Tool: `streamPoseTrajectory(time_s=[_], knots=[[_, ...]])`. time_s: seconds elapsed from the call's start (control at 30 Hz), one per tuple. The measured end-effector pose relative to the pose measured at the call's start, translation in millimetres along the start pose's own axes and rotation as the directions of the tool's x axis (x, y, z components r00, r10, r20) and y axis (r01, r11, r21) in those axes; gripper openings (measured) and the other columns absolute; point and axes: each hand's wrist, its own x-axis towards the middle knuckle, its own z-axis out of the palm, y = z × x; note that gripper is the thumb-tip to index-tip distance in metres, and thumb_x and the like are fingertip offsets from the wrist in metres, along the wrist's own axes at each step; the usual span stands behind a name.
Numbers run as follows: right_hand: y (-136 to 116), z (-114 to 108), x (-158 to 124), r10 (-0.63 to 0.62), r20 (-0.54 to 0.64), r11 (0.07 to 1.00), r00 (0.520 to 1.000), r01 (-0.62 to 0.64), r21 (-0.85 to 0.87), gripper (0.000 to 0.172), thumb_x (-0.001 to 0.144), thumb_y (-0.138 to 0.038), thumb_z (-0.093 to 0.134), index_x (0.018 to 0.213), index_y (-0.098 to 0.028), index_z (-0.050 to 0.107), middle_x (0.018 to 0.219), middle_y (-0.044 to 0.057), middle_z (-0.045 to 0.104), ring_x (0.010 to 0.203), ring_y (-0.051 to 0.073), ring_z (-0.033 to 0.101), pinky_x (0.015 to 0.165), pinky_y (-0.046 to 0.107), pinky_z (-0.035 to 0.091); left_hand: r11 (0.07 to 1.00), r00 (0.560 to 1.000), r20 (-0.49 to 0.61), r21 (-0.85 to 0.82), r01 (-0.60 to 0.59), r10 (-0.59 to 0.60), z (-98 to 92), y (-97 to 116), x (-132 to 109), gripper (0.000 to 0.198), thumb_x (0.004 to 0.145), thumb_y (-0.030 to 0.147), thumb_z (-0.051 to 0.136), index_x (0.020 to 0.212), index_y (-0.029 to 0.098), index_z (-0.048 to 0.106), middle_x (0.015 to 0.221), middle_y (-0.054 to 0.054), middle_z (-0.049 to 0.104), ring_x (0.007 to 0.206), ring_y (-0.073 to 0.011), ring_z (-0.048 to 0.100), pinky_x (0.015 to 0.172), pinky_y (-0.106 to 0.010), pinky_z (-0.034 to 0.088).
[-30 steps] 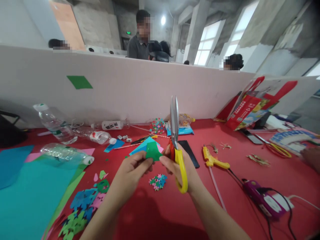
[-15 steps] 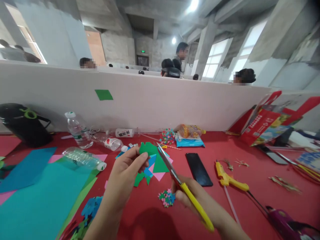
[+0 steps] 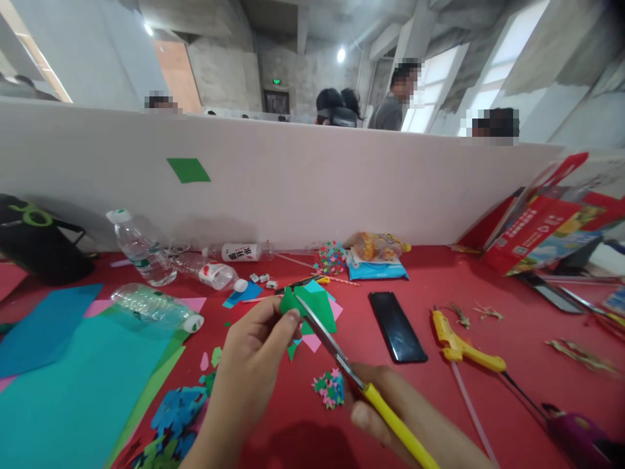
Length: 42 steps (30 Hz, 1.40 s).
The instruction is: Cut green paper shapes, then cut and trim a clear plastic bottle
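Single head-worn view, wide, stretched at the edges. Looks forward and down from the near side of the red table (image 3: 452, 268), high enough to see over the white partition (image 3: 283, 179) into the concrete room (image 3: 224, 78). Left hand (image 3: 258, 352) and right hand (image 3: 398, 391) close to lens, low centre; partition farther off, room well beyond.
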Motion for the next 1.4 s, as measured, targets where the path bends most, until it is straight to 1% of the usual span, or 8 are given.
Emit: streamPoseTrajectory(time_s=[0.17,0.37,0.63,0.8,1.03,1.13,1.23,1.4], knots=[[-6,1,-2,0.034,0.003,0.999,0.999,-0.034,0.013,0.059,0.088,-0.075,0.044,0.095,-0.019,0.059,0.081,0.003,0.051,0.067,0.015,0.043,0.058,0.025,0.041,1.000,0.999,0.031,0.012,0.016,-0.016,6.4,4,-5,0.018,0.085,0.033,0.060,0.073,0.020,0.064,0.065,0.002,0.056,0.062,-0.0128,0.048,0.057,-0.022,0.040],[-16,-2,0,0.039,0.064,0.999,0.997,-0.038,-0.017,0.063,0.087,-0.079,0.037,0.082,-0.019,0.052,0.075,-0.001,0.042,0.062,0.013,0.040,0.054,0.024,0.037,0.999,1.000,0.009,0.044,-0.011,0.010,10.7,9,-6,0.022,0.082,0.035,0.060,0.065,0.020,0.061,0.059,0.002,0.055,0.056,-0.0133,0.049,0.054,-0.023,0.040],[-16,-4,-1,0.056,0.064,0.998,0.996,-0.056,0.004,0.061,0.086,-0.079,0.038,0.081,-0.020,0.049,0.076,-0.001,0.041,0.061,0.012,0.039,0.053,0.023,0.037,0.995,0.998,0.055,0.095,-0.008,0.003,4.0,7,-6,0.020,0.084,0.037,0.056,0.075,0.021,0.064,0.066,0.002,0.055,0.062,-0.0144,0.048,0.058,-0.025,0.040],[-18,-3,1,0.100,0.078,0.995,0.992,-0.101,0.008,0.062,0.084,-0.082,0.038,0.078,-0.021,0.045,0.074,-0.002,0.037,0.060,0.012,0.037,0.051,0.024,0.033,0.991,0.998,0.069,0.134,-0.001,-0.008,1.7,9,-5,0.023,0.084,0.039,0.055,0.071,0.021,0.061,0.064,0.001,0.054,0.062,-0.0154,0.047,0.059,-0.027,0.040],[-14,-1,0,0.098,0.065,0.995,0.993,-0.097,-0.012,0.061,0.084,-0.081,0.040,0.075,-0.021,0.042,0.071,-0.004,0.034,0.058,0.011,0.033,0.050,0.024,0.028,0.993,0.995,0.104,0.117,-0.021,0.009,-0.6,12,-3,0.023,0.084,0.037,0.055,0.069,0.020,0.060,0.063,0.002,0.054,0.061,-0.0143,0.047,0.057,-0.025,0.040],[-11,0,0,0.101,0.046,0.995,0.994,-0.100,-0.023,0.061,0.084,-0.081,0.041,0.076,-0.020,0.045,0.071,-0.003,0.036,0.059,0.011,0.033,0.051,0.024,0.029,0.993,0.994,0.111,0.111,-0.034,0.022,-1.6,11,-2,0.022,0.084,0.036,0.055,0.069,0.020,0.060,0.063,0.002,0.054,0.061,-0.0138,0.047,0.057,-0.025,0.039],[-7,0,-1,0.091,0.007,0.995,0.996,-0.090,-0.051,0.062,0.086,-0.078,0.042,0.082,-0.017,0.054,0.075,-0.001,0.043,0.062,0.012,0.037,0.055,0.024,0.034,0.992,0.991,0.134,0.119,-0.031,0.015,-2.1,12,-2,0.022,0.086,0.034,0.054,0.070,0.020,0.060,0.063,0.003,0.053,0.061,-0.0135,0.047,0.058,-0.025,0.039],[1,4,-7,0.125,-0.058,0.991,0.991,-0.127,-0.047,0.065,0.087,-0.075,0.045,0.104,-0.015,0.064,0.089,0.005,0.059,0.073,0.017,0.049,0.064,0.027,0.044,0.991,0.991,0.136,0.132,-0.028,0.010,-3.1,12,-3,0.021,0.086,0.033,0.053,0.070,0.020,0.060,0.064,0.003,0.053,0.062,-0.0132,0.047,0.059,-0.025,0.039]])
